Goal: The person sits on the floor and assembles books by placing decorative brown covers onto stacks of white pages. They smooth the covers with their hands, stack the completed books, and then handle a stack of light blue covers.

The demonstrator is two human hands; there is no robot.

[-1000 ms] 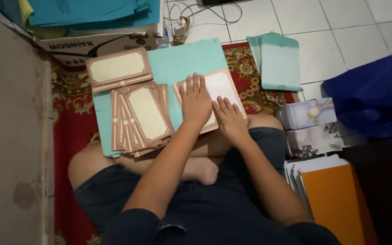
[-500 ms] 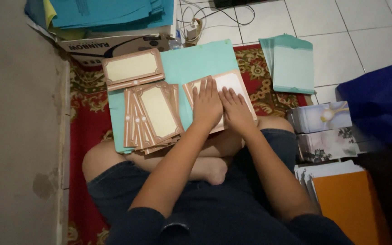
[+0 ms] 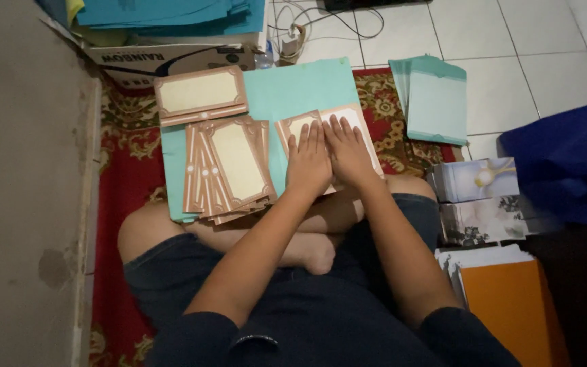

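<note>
White tiled floor (image 3: 545, 61) with a red patterned rug (image 3: 123, 197) laid along a grey wall (image 3: 22, 170); you sit cross-legged on the rug, viewed from above. A large teal sheet (image 3: 307, 88) lies flat on the rug in front of your knees. On its right part rests a cream card with a brown ornate border (image 3: 351, 119), and both your hands press on it: the left hand (image 3: 309, 160) and the right hand (image 3: 349, 153) lie side by side, touching, palms down, fingers straight and spread flat, gripping nothing. Just left of the hands, a fanned pile of the same bordered cards (image 3: 229, 170) overlaps the teal sheet's left part. Beyond that pile, one more bordered card (image 3: 200, 94) lies crosswise at the sheet's far left corner. Farther back stands a cardboard box (image 3: 171, 60) with blue sheets (image 3: 171, 13) stacked on top. To your right, a stack of teal envelopes (image 3: 433, 98) lies across the rug's edge and the tiles, well apart from the hands. Near your right knee sit two printed boxes (image 3: 480, 197), an orange folder (image 3: 511, 306) and a dark blue bag (image 3: 565, 163)
</note>
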